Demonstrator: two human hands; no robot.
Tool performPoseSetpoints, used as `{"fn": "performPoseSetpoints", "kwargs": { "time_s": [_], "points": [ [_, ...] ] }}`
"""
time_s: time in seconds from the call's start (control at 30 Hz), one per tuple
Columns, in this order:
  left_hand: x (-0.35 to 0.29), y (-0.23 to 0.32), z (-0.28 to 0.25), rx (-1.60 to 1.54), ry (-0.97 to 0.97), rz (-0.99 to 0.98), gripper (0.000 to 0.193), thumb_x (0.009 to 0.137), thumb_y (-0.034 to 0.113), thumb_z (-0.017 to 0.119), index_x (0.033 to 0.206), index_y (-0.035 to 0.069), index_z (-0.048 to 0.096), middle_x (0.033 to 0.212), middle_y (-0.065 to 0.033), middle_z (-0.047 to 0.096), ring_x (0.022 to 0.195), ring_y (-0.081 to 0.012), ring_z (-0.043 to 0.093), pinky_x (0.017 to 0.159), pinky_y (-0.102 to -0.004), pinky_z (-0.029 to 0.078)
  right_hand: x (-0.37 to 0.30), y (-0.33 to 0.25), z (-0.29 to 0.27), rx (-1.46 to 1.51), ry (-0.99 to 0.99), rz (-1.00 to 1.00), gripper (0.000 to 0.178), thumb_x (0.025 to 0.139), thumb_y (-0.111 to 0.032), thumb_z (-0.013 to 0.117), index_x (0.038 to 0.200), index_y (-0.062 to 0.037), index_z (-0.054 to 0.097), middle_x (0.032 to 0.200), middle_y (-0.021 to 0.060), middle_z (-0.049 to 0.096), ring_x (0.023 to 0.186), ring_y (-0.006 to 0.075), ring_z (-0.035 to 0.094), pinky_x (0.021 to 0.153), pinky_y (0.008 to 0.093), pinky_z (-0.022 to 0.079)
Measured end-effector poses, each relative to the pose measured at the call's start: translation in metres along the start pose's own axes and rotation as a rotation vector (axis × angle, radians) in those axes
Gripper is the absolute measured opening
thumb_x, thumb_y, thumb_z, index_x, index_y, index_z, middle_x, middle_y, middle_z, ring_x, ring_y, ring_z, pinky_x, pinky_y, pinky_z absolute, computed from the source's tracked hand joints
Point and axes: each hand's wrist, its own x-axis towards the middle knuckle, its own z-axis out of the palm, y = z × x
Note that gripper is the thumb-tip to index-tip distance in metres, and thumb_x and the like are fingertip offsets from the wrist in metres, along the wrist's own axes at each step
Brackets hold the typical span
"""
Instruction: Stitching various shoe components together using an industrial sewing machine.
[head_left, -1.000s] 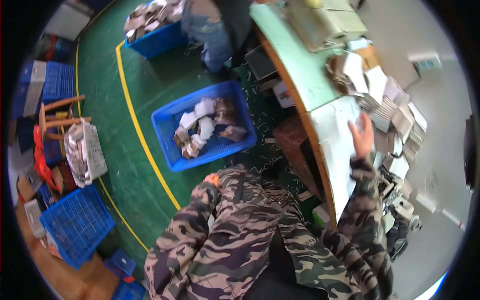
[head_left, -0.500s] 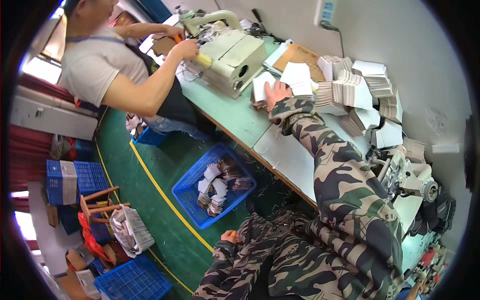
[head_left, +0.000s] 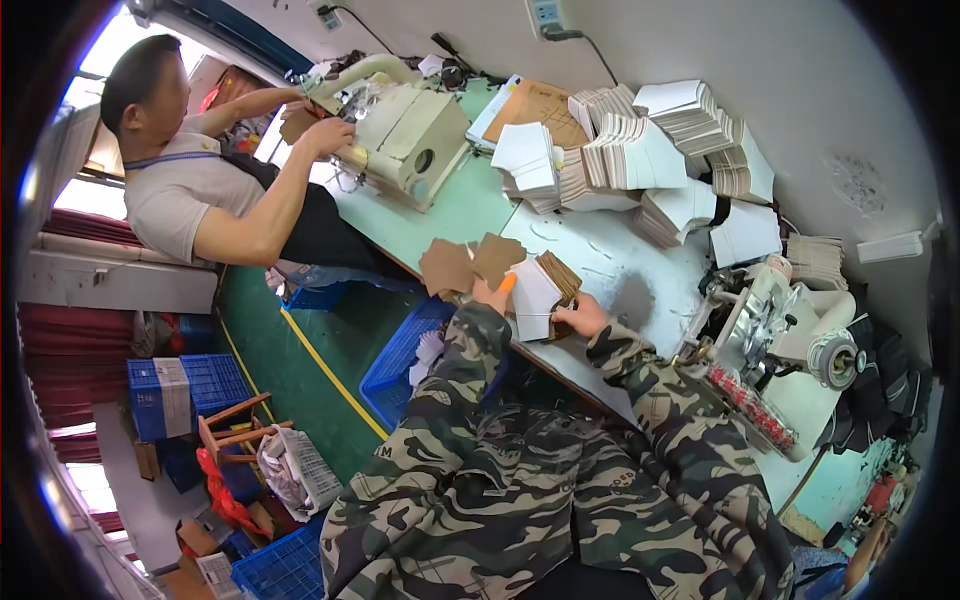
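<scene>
Both my hands are together at the table's front edge, closed on cut pieces. My left hand (head_left: 493,293), with an orange cover on one finger, grips the left side; brown pieces (head_left: 447,266) fan out above and beyond it. My right hand (head_left: 584,316) closes on the lower right of a stack of white-faced, brown-backed pieces (head_left: 534,298). Which pieces each hand holds separately is partly hidden by the fingers. Beyond my hands, several stacks of white-faced pieces (head_left: 632,155) lean together against the wall side of the table.
At the left a person (head_left: 240,190) works at a sewing machine (head_left: 400,140). Another sewing machine (head_left: 790,345) stands to my right. Below the table edge is a blue crate (head_left: 385,375) with pieces inside. A wooden stool (head_left: 235,430) and a white basket (head_left: 312,470) stand on the floor.
My right hand has drawn back from the far side of the table with a stack of pieces. My left hand has risen from my lap to meet it. The view has shifted.
</scene>
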Motion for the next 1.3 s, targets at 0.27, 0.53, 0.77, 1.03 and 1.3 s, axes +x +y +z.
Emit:
{"fn": "performPoseSetpoints", "kwargs": {
  "time_s": [0.27, 0.53, 0.77, 1.03, 1.3],
  "points": [
    [0.007, 0.038, 0.009, -0.269, -0.06, -0.68, 0.034, 0.083, 0.012, 0.065, 0.114, 0.001, 0.055, 0.097, -0.0106, 0.064, 0.073, -0.0221, 0.066, 0.056, -0.033, 0.056, 0.012, -0.023, -0.002, 0.044, 0.364, 0.097, 0.054, 0.069, -0.031, 0.076, 0.109, 0.0015, 0.06, 0.098, 0.0135, 0.066, 0.087, 0.0198, 0.063, 0.078, 0.0314, 0.049],
    [-0.001, 0.009, -0.083, -0.406, 0.384, -0.595, 0.041, 0.085, 0.016, 0.064, 0.12, -0.002, 0.051, 0.109, -0.0156, 0.06, 0.094, -0.0247, 0.061, 0.077, -0.0343, 0.05, 0.012, -0.103, -0.007, -0.215, 0.509, 0.069, 0.065, 0.065, -0.043, 0.073, 0.114, -0.0039, 0.057, 0.096, 0.0179, 0.067, 0.091, 0.0329, 0.064, 0.08, 0.0393, 0.049],
    [0.028, -0.08, -0.136, -0.135, 0.405, -0.574, 0.07, 0.066, 0.035, 0.081, 0.118, 0.001, 0.048, 0.105, -0.0229, 0.056, 0.095, -0.0349, 0.056, 0.085, -0.0414, 0.046, 0.09, -0.183, 0.049, -0.595, 0.369, 0.029, 0.058, 0.068, -0.044, 0.067, 0.108, -0.0045, 0.053, 0.088, 0.0195, 0.066, 0.086, 0.0375, 0.063, 0.076, 0.0459, 0.049],
    [0.081, 0.006, -0.093, 0.504, -0.234, -0.485, 0.083, 0.058, 0.033, 0.084, 0.125, 0.004, 0.045, 0.113, -0.0215, 0.053, 0.106, -0.0364, 0.051, 0.093, -0.0407, 0.043, 0.077, -0.126, 0.056, -0.7, 0.386, 0.194, 0.061, 0.067, -0.047, 0.068, 0.107, -0.0038, 0.052, 0.084, 0.0213, 0.065, 0.083, 0.0391, 0.063, 0.074, 0.0462, 0.05],
    [0.059, 0.042, 0.055, 0.337, -0.503, 0.001, 0.089, 0.058, 0.033, 0.083, 0.13, 0.004, 0.04, 0.113, -0.0232, 0.051, 0.105, -0.04, 0.047, 0.091, -0.045, 0.041, -0.065, -0.065, -0.014, -0.386, 0.948, 0.319, 0.06, 0.067, -0.043, 0.071, 0.112, -0.0056, 0.057, 0.091, 0.0176, 0.066, 0.086, 0.0381, 0.062, 0.076, 0.0437, 0.049]
  ]
}}
